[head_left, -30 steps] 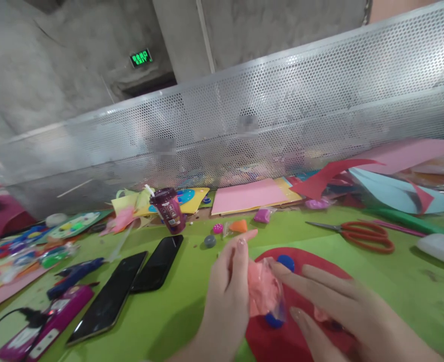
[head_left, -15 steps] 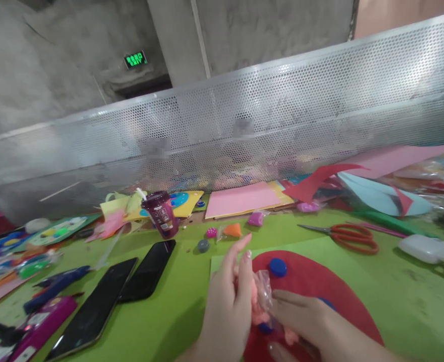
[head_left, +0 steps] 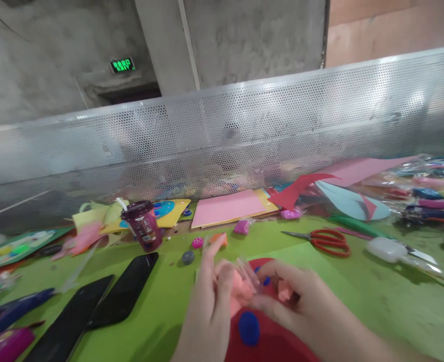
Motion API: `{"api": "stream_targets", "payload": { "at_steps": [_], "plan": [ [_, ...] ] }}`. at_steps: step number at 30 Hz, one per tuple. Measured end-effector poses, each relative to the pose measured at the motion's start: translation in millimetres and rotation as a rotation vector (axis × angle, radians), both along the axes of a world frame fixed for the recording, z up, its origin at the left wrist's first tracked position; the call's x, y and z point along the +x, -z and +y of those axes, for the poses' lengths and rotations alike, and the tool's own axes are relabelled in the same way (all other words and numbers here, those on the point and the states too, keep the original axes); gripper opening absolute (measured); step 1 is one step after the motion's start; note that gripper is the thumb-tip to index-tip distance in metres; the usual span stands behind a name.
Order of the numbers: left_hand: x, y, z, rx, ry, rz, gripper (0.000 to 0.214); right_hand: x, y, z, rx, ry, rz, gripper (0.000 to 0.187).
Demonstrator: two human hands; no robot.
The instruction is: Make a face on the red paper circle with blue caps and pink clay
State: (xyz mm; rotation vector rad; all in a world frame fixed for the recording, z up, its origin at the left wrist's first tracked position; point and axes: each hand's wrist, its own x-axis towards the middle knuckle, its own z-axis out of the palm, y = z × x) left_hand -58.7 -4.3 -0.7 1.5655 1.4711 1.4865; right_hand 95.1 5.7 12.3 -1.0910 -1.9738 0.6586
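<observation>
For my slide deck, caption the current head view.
Left hand and right hand hold soft pink material and clear plastic over a red sheet.

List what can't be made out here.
Head view:
Pink lump: partly hidden behind the left hand.
Small pink piece: partly covered by the right hand.
Red sheet: cut off by the bottom edge.
Magenta strip: cut off by the bottom-left corner.
Cup lettering: too small and blurred.
</observation>
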Motion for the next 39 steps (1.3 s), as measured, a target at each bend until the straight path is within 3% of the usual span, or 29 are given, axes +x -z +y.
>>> {"api": "stream_targets", "payload": {
  "at_steps": [3,11,18,25,29,33,36,39],
  "plan": [
    [3.8,3.1,-0.3,-0.031,0.109,-0.067,0.050,-1.7,-0.5,3.5,-0.103,0.074,-0.003,0.014],
    [-6.9,6.7,10.5,-0.070,0.292,-0.112,0.060,0.3,3.1,10.7,-0.155,0.185,0.077,0.017],
    [-6.4,5.2,14.4,-0.037,0.308,-0.179,0.066,2.2,5.1,12.9,-0.155,0.130,0.009,0.017],
    [-7.2,1.6,15.1,-0.051,0.290,-0.202,0.069,4.3,-5.4,7.8,-0.058,0.077,-0.042,0.021],
    [-10.9,0.3,19.5,-0.117,0.430,-0.275,0.075,7.3,-9.8,8.2,-0.064,0.017,-0.050,0.022],
    [-13.2,-0.8,21.6,-0.230,0.555,-0.334,0.087,10.0,-7.6,12.3,-0.058,0.051,-0.072,0.016],
    [-13.4,-0.9,20.9,-0.234,0.532,-0.306,0.077,12.3,-4.5,14.7,0.057,0.070,-0.054,0.015],
    [-12.8,-0.4,19.5,-0.222,0.537,-0.309,0.078,13.7,-5.3,13.9,0.179,-0.051,-0.050,0.017]
  ]
}}
